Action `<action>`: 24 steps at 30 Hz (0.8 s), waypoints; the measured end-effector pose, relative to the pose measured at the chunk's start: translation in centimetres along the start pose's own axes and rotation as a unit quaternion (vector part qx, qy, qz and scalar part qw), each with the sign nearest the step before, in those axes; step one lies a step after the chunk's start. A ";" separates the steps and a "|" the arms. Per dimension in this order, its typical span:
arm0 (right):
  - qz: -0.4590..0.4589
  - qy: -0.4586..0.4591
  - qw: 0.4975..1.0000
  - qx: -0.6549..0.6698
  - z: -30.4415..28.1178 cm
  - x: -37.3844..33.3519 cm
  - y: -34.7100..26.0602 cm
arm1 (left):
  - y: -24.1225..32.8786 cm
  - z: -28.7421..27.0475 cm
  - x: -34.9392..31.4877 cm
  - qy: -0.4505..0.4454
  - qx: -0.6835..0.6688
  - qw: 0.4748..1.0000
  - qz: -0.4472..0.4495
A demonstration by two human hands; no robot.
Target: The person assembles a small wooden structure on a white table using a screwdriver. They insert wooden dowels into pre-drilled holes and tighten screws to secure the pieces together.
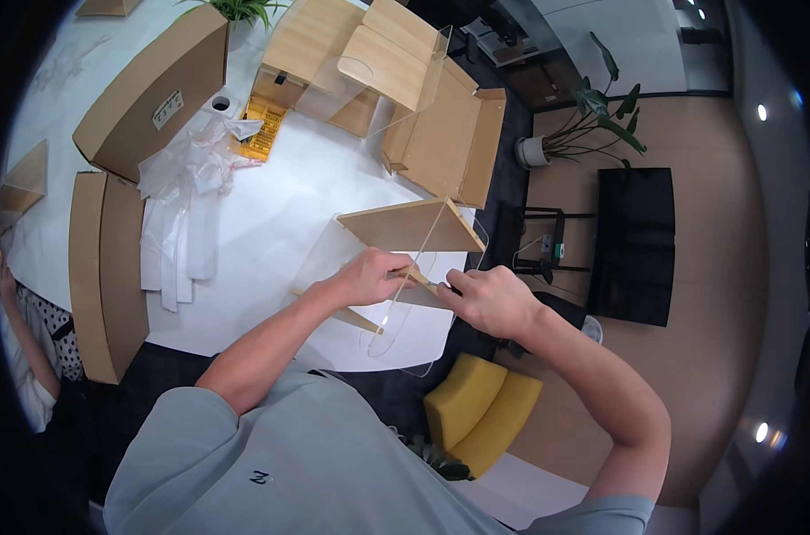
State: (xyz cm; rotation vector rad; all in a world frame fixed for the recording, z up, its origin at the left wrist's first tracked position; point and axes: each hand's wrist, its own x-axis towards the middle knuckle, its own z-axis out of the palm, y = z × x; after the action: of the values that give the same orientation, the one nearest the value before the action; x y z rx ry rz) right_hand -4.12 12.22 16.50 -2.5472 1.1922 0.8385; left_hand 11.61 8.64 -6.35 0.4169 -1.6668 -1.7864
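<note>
Largely joined, it seems, the wood-and-clear-panel unit (pixel 415 225) stands on the table (pixel 271 223) in the head view; the left hand (pixel 372 276) pinches its small board (pixel 415 275), the right hand (pixel 492 301) curls round a slim tool (pixel 434 285); that board's fastening seems unfinished.

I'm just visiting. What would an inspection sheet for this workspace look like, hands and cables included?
Surface: white table.
Work pieces: wood-and-clear-panel unit, nearest; similar unit behind.
Clutter: plastic wrap, orange tool case, cardboard boxes.
Hands: left hand grips a wooden strip; right hand, closed, apparently holds a slim tool.
Cables: thin white cable beyond the table, near the screen.
Surroundings: plant, yellow seat; another person's arm at left.
</note>
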 end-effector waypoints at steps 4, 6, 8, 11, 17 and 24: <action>0.039 0.018 0.997 0.063 0.6 0.1 -0.2 | 0.0 0.2 -0.2 0.011 0.007 1.000 0.004; 0.102 0.072 0.980 0.157 1.5 0.0 -0.3 | 0.3 0.2 -0.1 0.015 0.003 1.000 -0.007; 0.307 0.037 0.881 0.358 2.1 0.6 -0.7 | 0.2 0.4 -0.1 0.017 0.002 1.000 -0.003; 0.515 -0.052 0.602 0.608 0.2 1.7 -0.3 | -0.2 0.7 -0.1 0.019 0.001 1.000 0.021; 0.337 0.031 0.837 0.430 1.6 0.9 -0.1 | 0.2 0.3 0.0 0.009 0.007 1.000 0.008; 0.024 0.032 0.999 0.028 0.6 -0.4 -0.4 | 0.2 0.3 -0.1 0.017 0.002 1.000 0.000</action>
State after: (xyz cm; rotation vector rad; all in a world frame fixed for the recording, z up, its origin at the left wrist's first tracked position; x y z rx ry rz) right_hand -4.27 13.00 16.17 -2.5266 1.2830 0.7294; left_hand 11.51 8.96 -6.12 0.4459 -1.6471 -1.7662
